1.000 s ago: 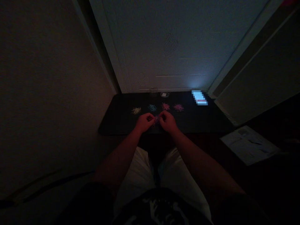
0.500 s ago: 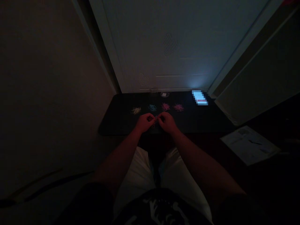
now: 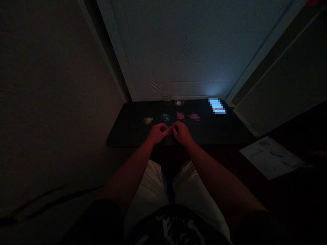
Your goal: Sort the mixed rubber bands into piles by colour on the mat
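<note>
Close to the near edge of the dark table (image 3: 130, 132), my left hand (image 3: 157, 133) and my right hand (image 3: 181, 132) meet with fingers pinched. Between their fingertips is a small tangle of thin purple-pink strands (image 3: 168, 134); the dim light hides exactly which strands each hand grips. Just beyond my hands lie separate little piles of similar thin pieces: a pale yellow pile (image 3: 148, 120), a blue-green pile (image 3: 165, 117), a pink pile (image 3: 180, 116) and another pink-purple pile (image 3: 194, 117).
A glowing phone (image 3: 217, 106), blurred by pixels, lies at the table's back right. Near the back edge sit a small clear round container (image 3: 179, 102) and a fainter clear one (image 3: 167, 98). A white door (image 3: 163, 51) rises behind. A pale sheet (image 3: 270, 157) lies at lower right.
My right hand's fingertips have shifted slightly toward the left hand over the tangle. The left hand stays nearly still, and the piles look the same.
</note>
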`<move>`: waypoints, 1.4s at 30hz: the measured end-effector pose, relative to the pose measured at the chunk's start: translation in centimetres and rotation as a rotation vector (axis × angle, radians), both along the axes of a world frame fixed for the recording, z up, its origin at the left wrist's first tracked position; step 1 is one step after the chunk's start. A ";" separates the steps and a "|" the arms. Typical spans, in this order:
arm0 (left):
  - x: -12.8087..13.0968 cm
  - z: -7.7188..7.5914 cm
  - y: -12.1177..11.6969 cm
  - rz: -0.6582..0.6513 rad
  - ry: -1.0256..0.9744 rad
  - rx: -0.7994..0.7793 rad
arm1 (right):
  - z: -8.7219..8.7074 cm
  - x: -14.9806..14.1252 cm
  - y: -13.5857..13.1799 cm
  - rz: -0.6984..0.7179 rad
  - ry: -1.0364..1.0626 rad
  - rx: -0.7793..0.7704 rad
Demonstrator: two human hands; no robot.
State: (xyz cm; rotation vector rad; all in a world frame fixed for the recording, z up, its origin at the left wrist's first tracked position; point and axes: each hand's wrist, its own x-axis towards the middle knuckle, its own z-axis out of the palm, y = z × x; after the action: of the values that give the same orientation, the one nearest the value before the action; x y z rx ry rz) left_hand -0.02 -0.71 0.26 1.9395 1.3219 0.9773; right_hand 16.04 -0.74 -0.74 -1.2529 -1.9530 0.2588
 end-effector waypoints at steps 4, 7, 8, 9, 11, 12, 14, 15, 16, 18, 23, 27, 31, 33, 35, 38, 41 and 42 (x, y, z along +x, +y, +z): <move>0.0 0.0 0.0 0.000 0.003 0.003 | 0.0 0.1 0.1 0.022 0.014 -0.003; 0.0 0.1 0.0 0.009 -0.006 0.004 | -0.2 0.2 0.1 0.031 0.044 0.001; 0.0 0.1 0.0 0.012 -0.008 0.006 | -0.2 0.2 0.1 0.033 0.052 0.006; 0.0 0.1 0.0 0.013 -0.010 0.007 | -0.3 0.2 0.1 0.038 0.056 0.010; 0.0 0.1 0.0 0.012 -0.015 0.007 | -0.3 0.3 0.2 0.046 0.051 0.012; 0.0 0.1 0.0 0.011 -0.016 0.007 | -0.3 0.3 0.2 0.047 0.046 0.011; 0.0 0.1 -0.1 0.016 -0.017 0.003 | -0.4 0.2 0.2 0.038 0.036 0.007; 0.0 0.1 -0.1 0.019 -0.016 -0.001 | -0.4 0.2 0.2 0.032 0.032 0.005; 0.0 0.1 -0.1 0.019 -0.016 -0.005 | -0.4 0.2 0.3 0.024 0.029 0.004; 0.0 0.2 -0.1 0.016 -0.015 -0.012 | -0.3 0.2 0.3 0.017 0.022 0.003; 0.1 0.3 -0.1 0.011 -0.005 0.010 | -0.2 0.1 0.2 0.001 0.021 0.013; 0.0 0.1 0.1 0.001 -0.002 0.013 | -0.2 0.1 0.2 -0.018 0.039 0.001; 0.0 0.0 0.1 0.003 -0.010 0.012 | -0.2 0.2 0.3 -0.056 0.067 -0.013; 0.0 0.0 0.1 0.012 -0.021 0.020 | -0.2 0.2 0.3 -0.080 0.087 -0.024; 0.0 0.0 0.1 0.020 -0.027 0.026 | -0.3 0.2 0.4 -0.101 0.101 -0.036; 0.0 0.1 0.0 0.029 -0.031 0.022 | -0.3 0.2 0.4 -0.112 0.104 -0.046; 0.1 0.2 0.0 0.029 -0.035 0.007 | -0.2 0.1 0.3 -0.110 0.106 -0.045; 0.1 0.2 0.0 0.028 -0.033 0.004 | -0.2 0.1 0.3 -0.113 0.111 -0.045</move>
State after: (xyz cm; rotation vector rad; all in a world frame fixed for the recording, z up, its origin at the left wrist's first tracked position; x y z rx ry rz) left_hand 0.04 -0.71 0.42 1.9047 1.3325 1.0223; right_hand 16.17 -0.41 -0.93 -1.3447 -1.7846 0.3102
